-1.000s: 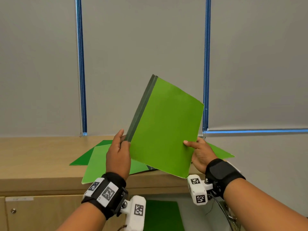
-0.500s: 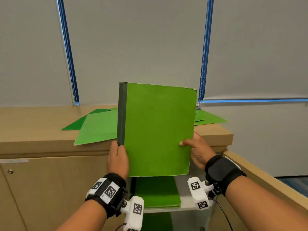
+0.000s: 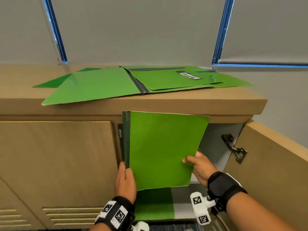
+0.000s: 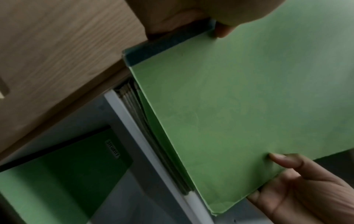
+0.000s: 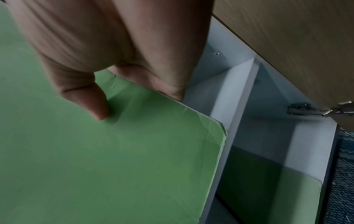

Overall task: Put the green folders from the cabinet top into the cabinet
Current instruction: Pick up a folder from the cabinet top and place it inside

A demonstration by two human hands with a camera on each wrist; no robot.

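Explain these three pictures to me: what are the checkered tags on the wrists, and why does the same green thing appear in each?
No machine here: a person works with bare hands, wearing cameras. The checkered squares sit on black wrist straps carrying small white cameras. The wide picture comes from a camera on the head; the two close, dim ones look along each hand. All three show one flat bright-green cardboard folder with a dark spine, held upright at the open wooden cabinet. The left hand has its grip on the spine edge; the right hand pinches the opposite edge, thumb in front. More loose green folders lie spread on the cabinet top, one bearing a white label. Another green folder already lies on a shelf inside.
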